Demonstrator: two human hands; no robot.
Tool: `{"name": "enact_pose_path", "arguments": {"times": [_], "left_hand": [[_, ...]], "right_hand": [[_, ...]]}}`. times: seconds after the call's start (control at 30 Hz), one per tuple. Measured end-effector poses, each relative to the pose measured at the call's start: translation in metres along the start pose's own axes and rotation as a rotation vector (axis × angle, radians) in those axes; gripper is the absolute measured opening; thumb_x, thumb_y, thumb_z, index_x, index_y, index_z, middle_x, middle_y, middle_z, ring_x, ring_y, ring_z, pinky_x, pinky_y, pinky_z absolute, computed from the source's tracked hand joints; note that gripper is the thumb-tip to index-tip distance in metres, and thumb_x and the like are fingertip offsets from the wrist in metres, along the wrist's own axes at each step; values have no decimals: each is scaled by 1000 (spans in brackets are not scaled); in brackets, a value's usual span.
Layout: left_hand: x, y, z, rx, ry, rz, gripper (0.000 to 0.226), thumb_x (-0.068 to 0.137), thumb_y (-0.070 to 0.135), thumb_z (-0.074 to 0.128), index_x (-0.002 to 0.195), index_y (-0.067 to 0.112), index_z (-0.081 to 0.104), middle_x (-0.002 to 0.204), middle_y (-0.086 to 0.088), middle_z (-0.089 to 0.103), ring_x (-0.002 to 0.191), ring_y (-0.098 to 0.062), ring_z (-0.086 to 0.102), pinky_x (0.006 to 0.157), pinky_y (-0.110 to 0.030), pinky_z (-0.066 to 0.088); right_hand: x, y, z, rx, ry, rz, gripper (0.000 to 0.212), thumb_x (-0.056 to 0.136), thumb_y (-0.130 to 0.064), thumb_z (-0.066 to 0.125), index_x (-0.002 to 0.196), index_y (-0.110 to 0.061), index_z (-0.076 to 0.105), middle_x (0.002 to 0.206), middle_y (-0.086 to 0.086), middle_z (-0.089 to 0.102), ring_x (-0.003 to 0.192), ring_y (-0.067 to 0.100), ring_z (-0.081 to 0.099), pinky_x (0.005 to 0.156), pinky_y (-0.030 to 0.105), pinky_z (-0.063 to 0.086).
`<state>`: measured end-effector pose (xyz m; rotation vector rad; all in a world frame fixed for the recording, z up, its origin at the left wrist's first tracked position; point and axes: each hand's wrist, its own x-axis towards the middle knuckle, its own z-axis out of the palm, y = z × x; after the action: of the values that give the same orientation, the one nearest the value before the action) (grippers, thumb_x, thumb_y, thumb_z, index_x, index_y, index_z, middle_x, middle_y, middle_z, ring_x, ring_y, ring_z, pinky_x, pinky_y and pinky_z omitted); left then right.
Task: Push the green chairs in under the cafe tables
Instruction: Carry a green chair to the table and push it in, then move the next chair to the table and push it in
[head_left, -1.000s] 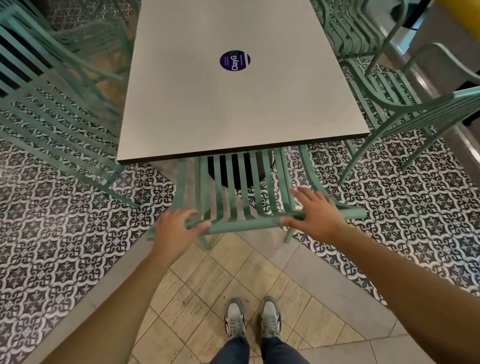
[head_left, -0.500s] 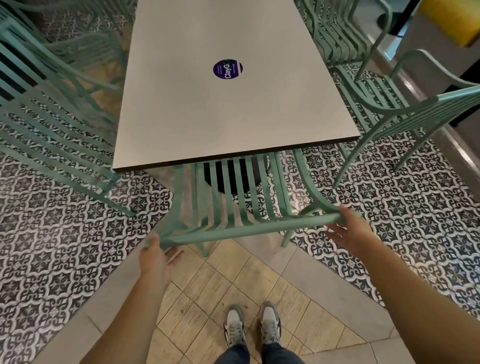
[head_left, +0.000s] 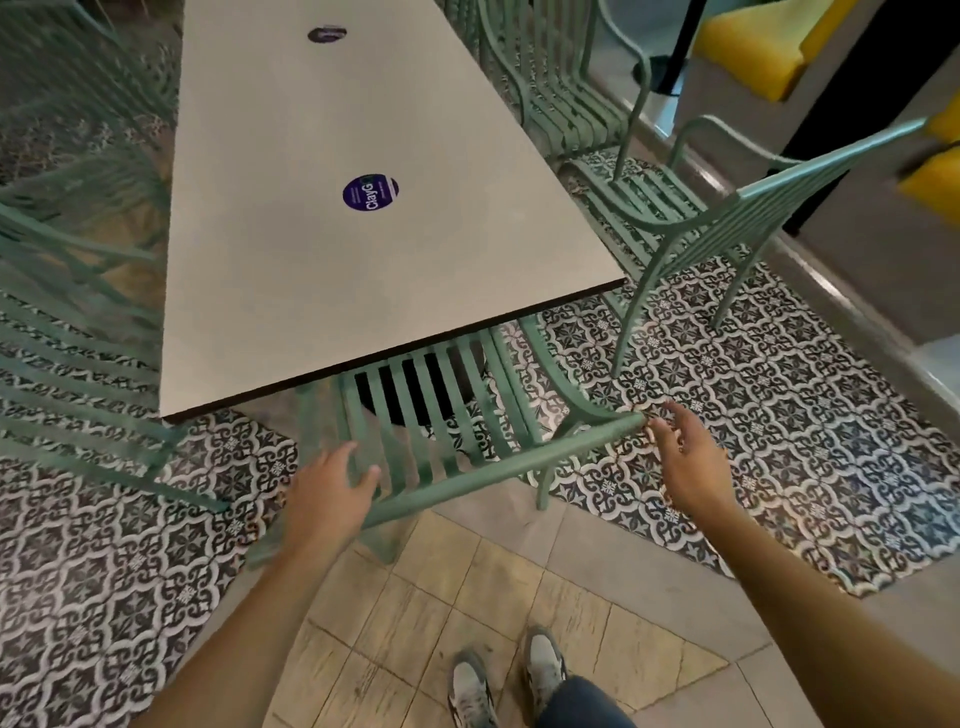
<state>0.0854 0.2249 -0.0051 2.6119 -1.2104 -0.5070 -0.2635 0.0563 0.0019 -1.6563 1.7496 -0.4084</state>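
A green slatted metal chair stands at the near end of the grey cafe table, its seat under the tabletop and its backrest sticking out towards me. The backrest's top rail runs at a slant, its right end farther from me. My left hand lies over the left end of that rail, fingers curled onto the slats. Beside the rail's right end is my right hand, its fingers spread and the fingertips just touching the end.
Another green chair stands pulled out by the table's right side, with one more behind it. Blurred green chairs line the left side. A low grey ledge with yellow cushions runs along the right. My shoes are on beige tiles.
My left hand has come up from below the rail's left end and now lies over it. The rail now looks more slanted. My right hand stays by the right end, fingers spread wider.
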Motion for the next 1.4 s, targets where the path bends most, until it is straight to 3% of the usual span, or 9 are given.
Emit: {"name": "enact_pose_path", "arguments": {"times": [0.07, 0.27, 0.4, 0.67, 0.87, 1.03, 1.27, 1.4], "left_hand": [[8, 44, -3, 54, -40, 173, 52, 92, 47, 53, 135, 19, 50, 130, -3, 58, 107, -24, 59, 95, -41, 47], [24, 208, 2, 152, -102, 524, 50, 96, 46, 47, 141, 24, 44, 143, 4, 47, 133, -16, 41, 115, -38, 28], [43, 320, 26, 146, -151, 608, 40, 98, 39, 48, 136, 24, 49, 136, 5, 52, 125, -12, 47, 106, -29, 34], [101, 534, 81, 137, -131, 638, 43, 96, 41, 47, 135, 23, 51, 136, 3, 53, 122, -17, 51, 103, -38, 42], [156, 653, 104, 181, -78, 685, 43, 96, 42, 46, 135, 23, 50, 135, 6, 51, 124, -15, 49, 108, -40, 39], [228, 720, 142, 204, -36, 692, 43, 95, 43, 45, 133, 25, 51, 131, 5, 52, 117, -17, 49, 103, -40, 43], [311, 794, 179, 199, -74, 597, 48, 95, 43, 47, 139, 24, 43, 142, 3, 43, 131, -17, 41, 114, -40, 30], [342, 815, 191, 196, -121, 527, 40, 94, 46, 48, 130, 27, 49, 124, 8, 52, 116, -13, 49, 102, -31, 39]], "right_hand": [[-1, 9, -23, -76, 19, -31, 58, 96, -52, 38, 146, -23, 33, 146, 3, 43, 130, 23, 45, 106, 48, 39], [48, 53, -104, -226, 40, -48, 62, 94, -53, 39, 149, -27, 27, 154, 4, 30, 142, 23, 28, 114, 46, 28], [100, 87, -169, -251, 72, -77, 60, 93, -58, 35, 148, -35, 26, 154, 0, 30, 141, 21, 29, 113, 48, 30], [232, 147, -304, -412, 91, -151, 65, 92, -63, 30, 148, -30, 28, 152, -3, 33, 138, 17, 33, 114, 38, 28], [339, 141, -357, -443, 112, -221, 64, 94, -58, 34, 150, -29, 23, 154, -2, 29, 141, 18, 28, 115, 36, 20], [437, 134, -365, -484, 60, -289, 61, 96, -55, 37, 150, -31, 23, 153, -3, 31, 140, 17, 29, 114, 34, 19], [576, 107, -375, -560, -85, -384, 62, 96, -56, 33, 151, -31, 20, 156, -2, 26, 143, 19, 23, 117, 38, 16], [646, 101, -376, -581, -161, -488, 63, 95, -58, 33, 150, -30, 22, 156, -2, 26, 144, 19, 22, 118, 43, 21]]}}
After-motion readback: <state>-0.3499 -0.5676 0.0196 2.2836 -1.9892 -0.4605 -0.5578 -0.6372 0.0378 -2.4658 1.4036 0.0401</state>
